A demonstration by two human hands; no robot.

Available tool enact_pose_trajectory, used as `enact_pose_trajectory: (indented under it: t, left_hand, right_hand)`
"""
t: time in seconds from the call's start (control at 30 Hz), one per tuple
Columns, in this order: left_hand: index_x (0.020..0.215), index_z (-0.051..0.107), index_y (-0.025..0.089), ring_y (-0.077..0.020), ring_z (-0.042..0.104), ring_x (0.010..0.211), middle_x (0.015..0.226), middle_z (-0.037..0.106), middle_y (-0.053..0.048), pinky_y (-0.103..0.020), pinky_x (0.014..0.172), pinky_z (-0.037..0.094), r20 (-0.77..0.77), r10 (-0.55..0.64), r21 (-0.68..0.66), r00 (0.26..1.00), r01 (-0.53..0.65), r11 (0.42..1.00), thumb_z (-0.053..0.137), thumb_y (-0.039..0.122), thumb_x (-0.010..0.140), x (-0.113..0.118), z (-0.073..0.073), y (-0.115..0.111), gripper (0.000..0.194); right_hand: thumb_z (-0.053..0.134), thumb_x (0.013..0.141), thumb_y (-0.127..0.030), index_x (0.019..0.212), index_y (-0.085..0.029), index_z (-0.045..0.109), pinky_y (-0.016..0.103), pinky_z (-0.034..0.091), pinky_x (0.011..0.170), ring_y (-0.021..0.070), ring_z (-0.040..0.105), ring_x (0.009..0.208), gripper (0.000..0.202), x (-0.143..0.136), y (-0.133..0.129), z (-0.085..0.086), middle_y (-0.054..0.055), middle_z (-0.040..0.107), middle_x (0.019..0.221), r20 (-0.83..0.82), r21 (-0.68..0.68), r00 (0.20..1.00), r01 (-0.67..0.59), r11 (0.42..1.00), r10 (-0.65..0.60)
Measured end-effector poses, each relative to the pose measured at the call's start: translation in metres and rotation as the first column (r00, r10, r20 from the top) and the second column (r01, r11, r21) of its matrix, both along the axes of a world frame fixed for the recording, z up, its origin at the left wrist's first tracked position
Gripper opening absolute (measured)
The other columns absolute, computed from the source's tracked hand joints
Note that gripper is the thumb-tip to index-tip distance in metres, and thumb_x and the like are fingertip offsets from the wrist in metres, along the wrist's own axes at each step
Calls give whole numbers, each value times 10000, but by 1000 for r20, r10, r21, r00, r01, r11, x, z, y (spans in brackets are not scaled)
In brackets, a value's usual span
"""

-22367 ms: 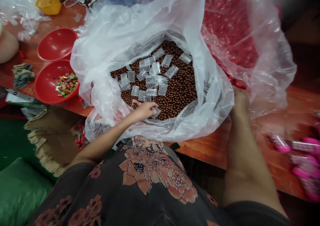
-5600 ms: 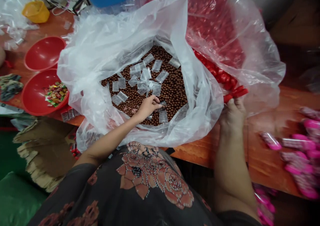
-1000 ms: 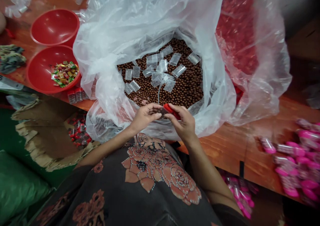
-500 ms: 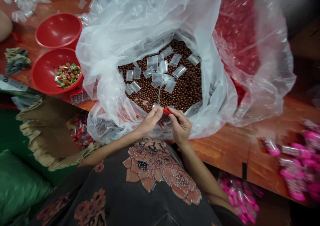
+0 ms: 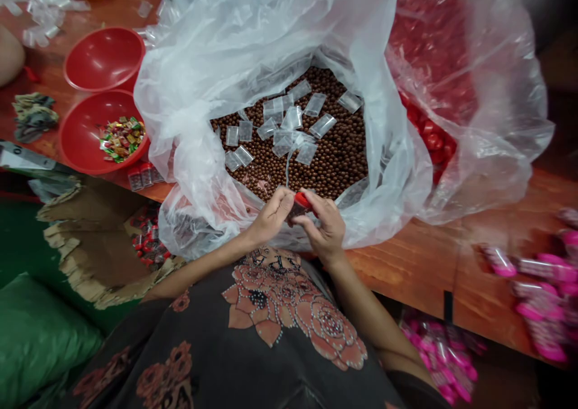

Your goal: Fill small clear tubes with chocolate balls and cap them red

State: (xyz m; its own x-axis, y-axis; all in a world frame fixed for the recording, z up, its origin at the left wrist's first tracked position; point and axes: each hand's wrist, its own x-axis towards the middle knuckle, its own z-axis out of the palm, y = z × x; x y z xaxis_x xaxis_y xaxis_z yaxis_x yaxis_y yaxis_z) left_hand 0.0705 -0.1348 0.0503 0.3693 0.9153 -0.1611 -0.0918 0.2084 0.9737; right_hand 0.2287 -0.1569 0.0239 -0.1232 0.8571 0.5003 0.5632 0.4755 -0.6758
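Close to my body, at the near edge of the plastic bag point(image 5: 176, 90), both hands meet around one small clear container point(image 5: 295, 210) with dark contents. A red cap point(image 5: 301, 200) sits at its top. My left hand point(image 5: 271, 216) pinches the container from the left. The fingers of my right hand point(image 5: 329, 225) lie against the cap, and its thumb touches the container lower down. Beyond them the open bag holds brown chocolate balls point(image 5: 334, 168). Several clear empty containers point(image 5: 323, 126) lie on top of the balls. Part of the held container is hidden by my fingers.
Two red bowls point(image 5: 74, 141) stand at the left, one with wrapped sweets point(image 5: 121, 139). Below is a torn cardboard box point(image 5: 99, 234) with red-capped containers point(image 5: 151, 240). A bag of red caps point(image 5: 431, 138) stands to the right, and pink-capped tubes point(image 5: 546, 270) lie on the table point(image 5: 415, 264).
My right thumb has moved down from the red cap onto the container, and the right fingers have spread around it. The cap now shows at the container's top. The bag of red caps has shifted slightly.
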Motion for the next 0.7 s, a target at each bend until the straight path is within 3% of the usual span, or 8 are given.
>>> enact_pose_trajectory:
  t: [0.1,0.27,0.4,0.5,0.7]
  left_hand:
    - [982,508,195,-125,579,706,818,608,-19,-274,675,493,51,9,-97,999,-4,995,443,626,921,2,-4,1,440]
    - [856,564,168,-142,596,623,672,615,-44,-282,617,500,155,1,-322,988,49,946,341,686,919,8,-15,5,567]
    - [820,510,189,-110,531,517,588,565,-2,-241,498,424,132,149,-365,980,-92,926,470,588,907,17,-17,3,411]
    - [793,475,195,-92,481,487,561,510,13,-233,465,372,125,250,-377,960,-187,907,446,518,926,21,-19,-3,350]
    - [800,474,204,-100,445,489,553,477,14,-254,474,370,157,255,-358,954,-186,915,416,471,939,23,-22,-9,307]
  right_hand:
    - [703,815,-371,1481,-304,319,469,518,934,256,592,1165,772,-1,4,-5,102,601,1289,93,64,995,-44,997,38]
    - [717,786,-386,1440,-264,332,459,511,922,252,593,1124,768,-2,8,-12,103,603,1243,161,43,986,-51,998,44]
    - [705,770,-367,1408,-260,375,449,509,900,251,613,1098,726,-3,8,-12,97,623,1230,176,34,982,-78,996,71]
    - [695,764,-345,1389,-255,396,446,516,887,253,627,1085,699,-4,6,-12,100,634,1226,196,25,976,-107,994,100]
    - [699,771,-336,1419,-290,344,476,511,940,260,601,1148,741,-4,2,-9,100,598,1283,195,1,969,-154,988,151]
